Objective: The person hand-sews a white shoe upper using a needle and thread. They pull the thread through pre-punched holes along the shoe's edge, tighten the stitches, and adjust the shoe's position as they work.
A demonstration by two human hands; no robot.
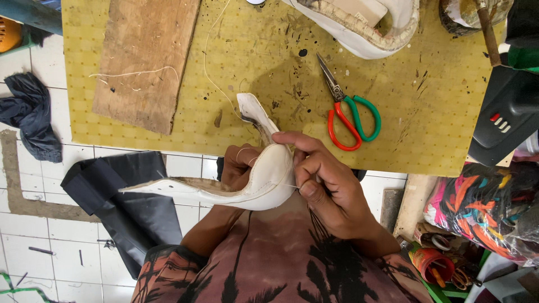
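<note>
We see our left hand (240,165) curled around the back of a cream-white, curved leather shoe upper (259,178), grasping it from behind, with a loop of pale thread lying over the fingers. The upper sits between both hands, just below the near edge of the table; one narrow end points up past the fingertips onto the table, and the other tapers out well to the left of the left hand, over the white tiled floor (50,241).

Our right hand (325,182) presses against the right side of the upper, thumb and forefinger pinched together at its edge on a thin white thread (292,186); whether a needle sits in that pinch we cannot tell.

Just above and to the right of the right hand lies a pair of scissors with one red and one green handle loop (351,115), blades pointing away from us, on the yellow, stained mat of the table (252,50). A long strand of pale thread runs from the upper away across the mat. Further up from the left hand rests a rough brown wooden board (145,59). Below and left of the left hand a black sheet (120,196) lies on the floor.
</note>
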